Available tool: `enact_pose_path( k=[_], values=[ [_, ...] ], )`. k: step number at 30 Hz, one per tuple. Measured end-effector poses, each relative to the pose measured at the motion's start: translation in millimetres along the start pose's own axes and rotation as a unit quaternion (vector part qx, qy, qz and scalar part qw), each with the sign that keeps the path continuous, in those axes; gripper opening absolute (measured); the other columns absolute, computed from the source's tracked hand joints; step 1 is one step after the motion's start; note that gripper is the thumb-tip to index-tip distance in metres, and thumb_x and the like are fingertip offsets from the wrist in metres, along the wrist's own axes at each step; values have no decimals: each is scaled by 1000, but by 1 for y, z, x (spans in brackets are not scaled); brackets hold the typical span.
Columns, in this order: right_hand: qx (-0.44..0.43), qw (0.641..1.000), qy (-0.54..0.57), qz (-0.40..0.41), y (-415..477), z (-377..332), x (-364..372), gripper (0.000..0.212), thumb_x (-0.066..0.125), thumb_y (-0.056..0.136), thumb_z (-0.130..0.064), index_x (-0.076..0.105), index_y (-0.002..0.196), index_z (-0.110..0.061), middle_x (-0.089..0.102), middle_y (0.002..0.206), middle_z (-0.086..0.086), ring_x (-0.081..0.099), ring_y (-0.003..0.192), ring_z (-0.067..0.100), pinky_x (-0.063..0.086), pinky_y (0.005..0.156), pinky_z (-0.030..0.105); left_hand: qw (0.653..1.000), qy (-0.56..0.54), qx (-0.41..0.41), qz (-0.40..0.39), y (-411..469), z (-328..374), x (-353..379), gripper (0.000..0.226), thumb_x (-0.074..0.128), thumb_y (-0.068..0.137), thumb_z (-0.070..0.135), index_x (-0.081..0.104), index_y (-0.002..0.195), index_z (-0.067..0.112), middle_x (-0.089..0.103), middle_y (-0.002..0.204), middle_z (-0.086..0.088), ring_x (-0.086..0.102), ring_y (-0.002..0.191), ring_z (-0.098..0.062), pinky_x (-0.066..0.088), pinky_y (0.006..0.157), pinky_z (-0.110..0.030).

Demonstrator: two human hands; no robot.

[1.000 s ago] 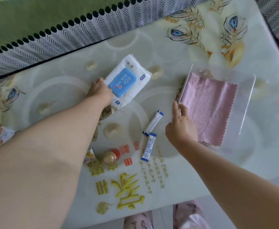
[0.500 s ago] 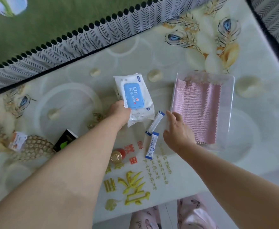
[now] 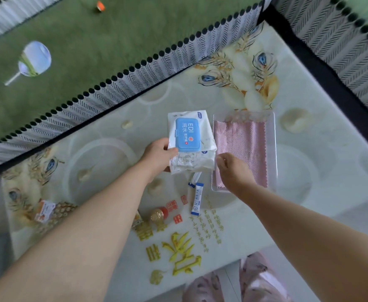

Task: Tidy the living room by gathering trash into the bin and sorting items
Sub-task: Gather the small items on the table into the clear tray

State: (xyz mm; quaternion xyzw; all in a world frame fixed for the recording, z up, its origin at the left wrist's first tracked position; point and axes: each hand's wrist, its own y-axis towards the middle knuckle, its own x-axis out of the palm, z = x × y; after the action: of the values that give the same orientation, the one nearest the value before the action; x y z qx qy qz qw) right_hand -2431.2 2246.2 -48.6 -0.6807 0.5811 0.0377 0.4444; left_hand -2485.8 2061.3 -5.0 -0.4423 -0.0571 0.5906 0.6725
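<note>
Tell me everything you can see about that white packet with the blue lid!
The wipes pack is a soft, crinkly white plastic pouch with a shut blue flip lid on top, printed EDI. The left hand grips its left edge, thumb on top. It looks lifted above the table, lid up, hiding one end of a thin sachet. Its right edge is beside the clear tray. The right hand is near its lower corner; contact is unclear.

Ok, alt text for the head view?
A person's left hand holds a white wet-wipe pack with a blue lid over a printed tabletop; the right hand is at the rim of a clear plastic tray holding a pink cloth. Two blue-and-white stick sachets lie nearby.
</note>
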Motion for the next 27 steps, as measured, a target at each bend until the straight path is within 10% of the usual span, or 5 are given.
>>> enact_pose_path(
  k=[6, 15, 19, 27],
  values=[
    [87, 965, 235, 81, -5, 20, -31, 54, 28, 97, -56, 58, 113, -14, 60, 99, 0, 57, 91, 21, 41, 75, 32, 998, 6, 28, -50, -5, 35, 44, 11, 52, 96, 11, 60, 104, 7, 67, 98, -9, 68, 82, -24, 60, 66, -38],
    [159, 979, 124, 27, 23, 72, -58, 42, 52, 91, -41, 56, 117, -9, 64, 107, 10, 60, 100, 32, 49, 86, 39, 990, 124, 22, -57, 22, 49, 121, 19, 59, 86, 18, 59, 95, 1, 67, 99, -19, 66, 92, -34, 57, 79, -51],
    [145, 983, 110, -7, 42, 77, -59, 38, 55, 90, -32, 51, 120, -9, 63, 111, 12, 60, 94, 30, 50, 82, 38, 980, 195, 12, -23, 37, 51, 132, 14, 59, 89, 19, 57, 90, 5, 65, 97, -13, 63, 92, -33, 55, 77, -37],
    [33, 992, -5, -125, 50, 52, -48, 58, 44, 91, -6, 37, 146, -23, 43, 147, 6, 57, 112, 25, 49, 88, 30, 902, 426, -53, 33, 46, 50, 139, 36, 59, 93, 25, 56, 127, 13, 58, 131, -5, 57, 120, -26, 46, 83, -34]
  ],
)
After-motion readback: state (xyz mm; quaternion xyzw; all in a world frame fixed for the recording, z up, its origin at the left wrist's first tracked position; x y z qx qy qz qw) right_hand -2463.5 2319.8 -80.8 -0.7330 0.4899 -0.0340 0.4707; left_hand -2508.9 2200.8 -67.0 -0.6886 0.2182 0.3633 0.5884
